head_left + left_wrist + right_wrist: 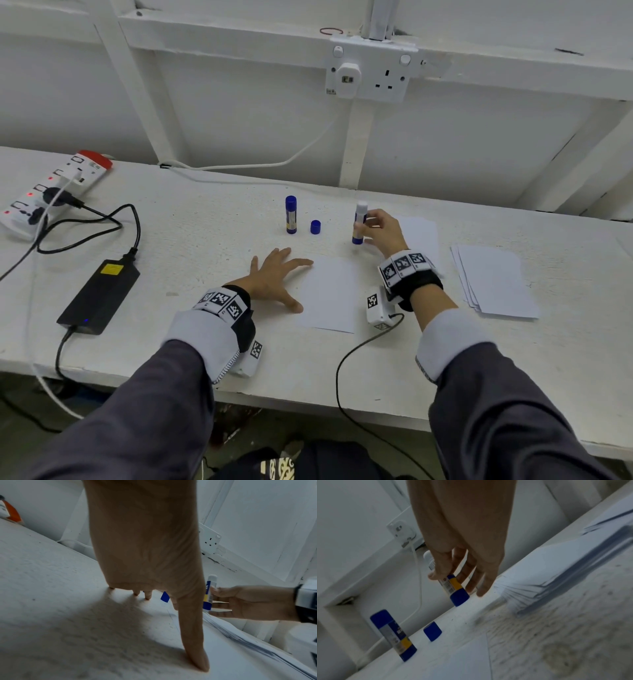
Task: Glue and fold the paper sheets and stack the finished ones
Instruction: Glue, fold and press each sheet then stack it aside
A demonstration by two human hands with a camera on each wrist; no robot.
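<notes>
At the near edge of the table (191, 240) the left hand (274, 277) lies flat, fingers spread, thumb and forefinger tips on a single sheet (330, 298). Beyond it the right hand (382, 231) pinches an uncapped glue stick (359, 222), upright with its base on the table. Farther left stand a loose cap (315, 227) and a capped stick (291, 214); 1 paper stack (496, 281) lies right, another (423, 236) behind the right hand.

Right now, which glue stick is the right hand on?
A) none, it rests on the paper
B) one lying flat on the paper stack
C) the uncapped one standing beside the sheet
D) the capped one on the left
C: the right hand holds the upright uncapped glue stick; its loose blue cap stands beside the capped stick.
</notes>
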